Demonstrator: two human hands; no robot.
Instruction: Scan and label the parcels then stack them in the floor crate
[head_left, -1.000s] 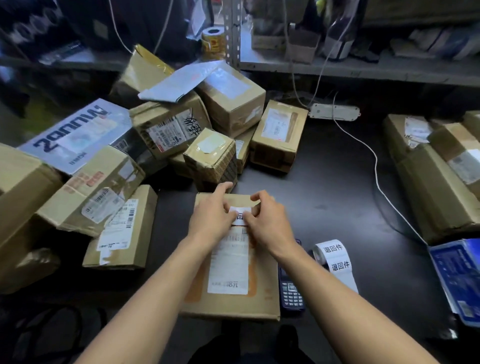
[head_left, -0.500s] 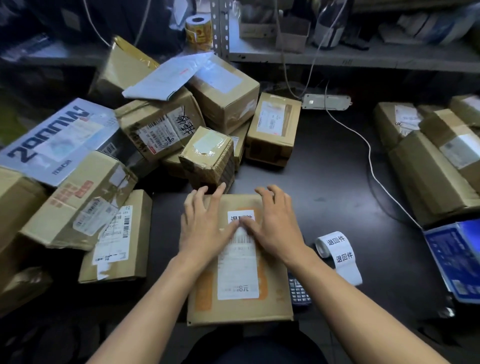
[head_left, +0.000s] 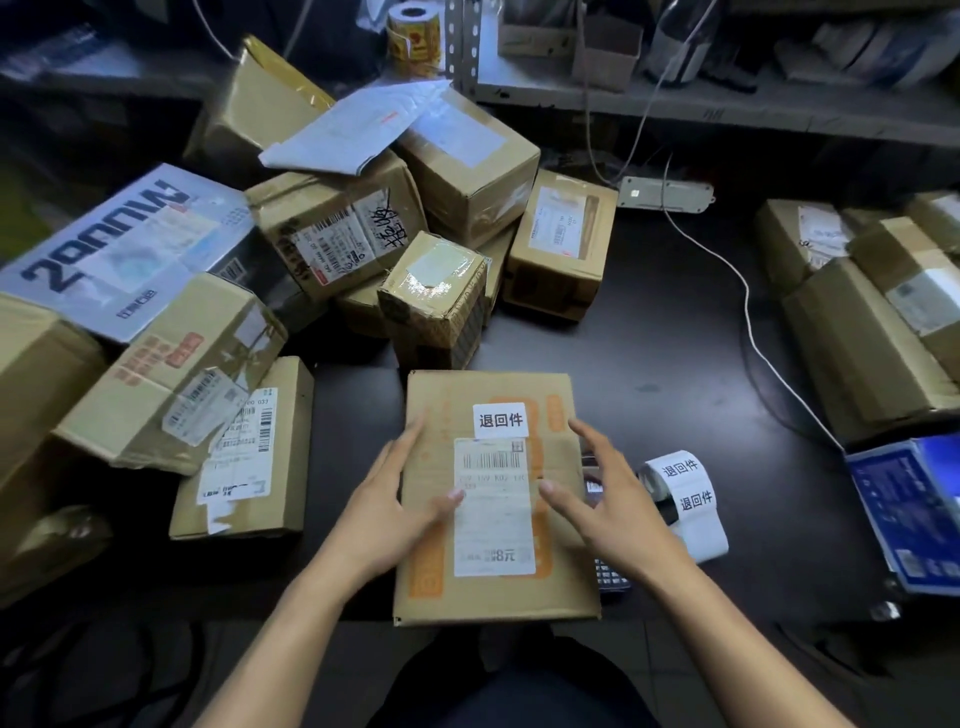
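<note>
Head view: a dark counter (head_left: 649, 364) crowded with boxes. At six o'clock lies my flat parcel (head_left: 493, 592), sticker (head_left: 501, 420) applied. My left hand (head_left: 387, 506) rests open on its edge; my right hand (head_left: 605, 499) hovers open. A one-sided lift could tip it.

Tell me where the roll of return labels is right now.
In the head view the label roll lies on the dark table, just right of the right hand and the flat parcel.

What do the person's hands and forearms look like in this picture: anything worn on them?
Both are bare. The left hand and right hand carry no gloves, rings or watch, and no sleeves cover either forearm as far as the picture shows.
</note>
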